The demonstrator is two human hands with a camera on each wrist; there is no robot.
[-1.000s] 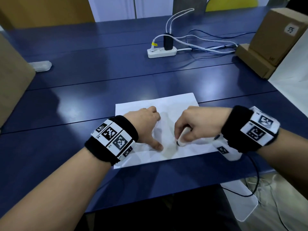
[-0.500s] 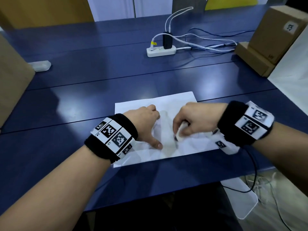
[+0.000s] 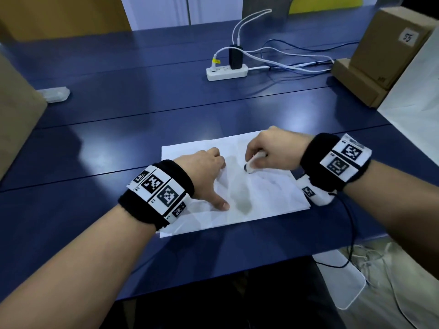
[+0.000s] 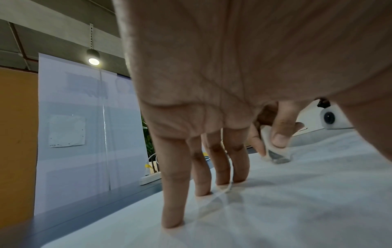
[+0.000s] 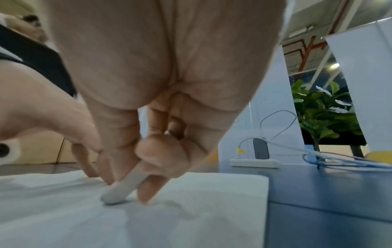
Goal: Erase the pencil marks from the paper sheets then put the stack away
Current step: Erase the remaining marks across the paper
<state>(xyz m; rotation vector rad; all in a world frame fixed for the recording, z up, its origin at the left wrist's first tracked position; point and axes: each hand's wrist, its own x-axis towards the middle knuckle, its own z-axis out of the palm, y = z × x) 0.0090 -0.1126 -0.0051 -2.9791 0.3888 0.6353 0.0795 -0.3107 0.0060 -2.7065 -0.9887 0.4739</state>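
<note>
A stack of white paper sheets (image 3: 266,198) lies on the blue table near its front edge. My left hand (image 3: 209,176) presses down on the left half of the paper (image 4: 297,201) with straight fingers (image 4: 172,193) and spread thumb. My right hand (image 3: 263,150) pinches a white eraser (image 3: 251,163) between thumb and fingers, its darkened tip touching the upper middle of the sheet. In the right wrist view the eraser (image 5: 120,191) slants down onto the paper (image 5: 191,209). The left wrist view shows the eraser (image 4: 275,154) beyond my fingers.
A white power strip (image 3: 226,73) with a black charger and cables sits at the back of the table (image 3: 118,115). Cardboard boxes (image 3: 384,55) stand at the right rear, another box (image 3: 14,115) at the left edge. A small clear case (image 3: 55,94) lies back left.
My right hand has moved the eraser up the sheet, away from me, from near my left thumb to the upper middle. My left hand keeps pressing in the same place.
</note>
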